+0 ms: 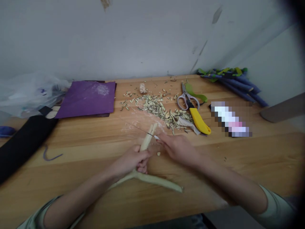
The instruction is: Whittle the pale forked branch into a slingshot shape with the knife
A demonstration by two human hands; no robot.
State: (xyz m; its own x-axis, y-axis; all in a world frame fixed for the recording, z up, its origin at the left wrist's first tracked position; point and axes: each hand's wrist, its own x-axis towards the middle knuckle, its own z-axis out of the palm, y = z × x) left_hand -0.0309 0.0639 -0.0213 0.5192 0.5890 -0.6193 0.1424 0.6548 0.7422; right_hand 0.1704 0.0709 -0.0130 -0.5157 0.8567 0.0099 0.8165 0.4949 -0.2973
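The forked stick (pixel 145 176), peeled pale, lay nearest the camera on the wooden surface (pixel 95 143), its two branches spreading toward the near edge and its stem pointing away. The left hand (pixel 133 162) was wrapped tight around the stem just above the fork, its grip pressed together on the wood. The right hand (pixel 177 148) pinched a thin blade (pixel 143 130) by its handle; the blade crossed the far end of the stem, extending leftward. The exact edge contact was too small to confirm.

A pile of shavings (pixel 159 109) lay beyond the stem. To its right sat scissors (pixel 188 100) and a yellow utility knife (pixel 200 121). A purple sheet (pixel 88 98) lay at far left, with a plastic bag (pixel 28 93) beside it.

Recommended practice, as a judgement: the cut should run away from the holding hand, with that hand kept behind the edge. Shallow passes would give better control than a deep bite. The forked end pressed against the surface would keep the stem from rolling.
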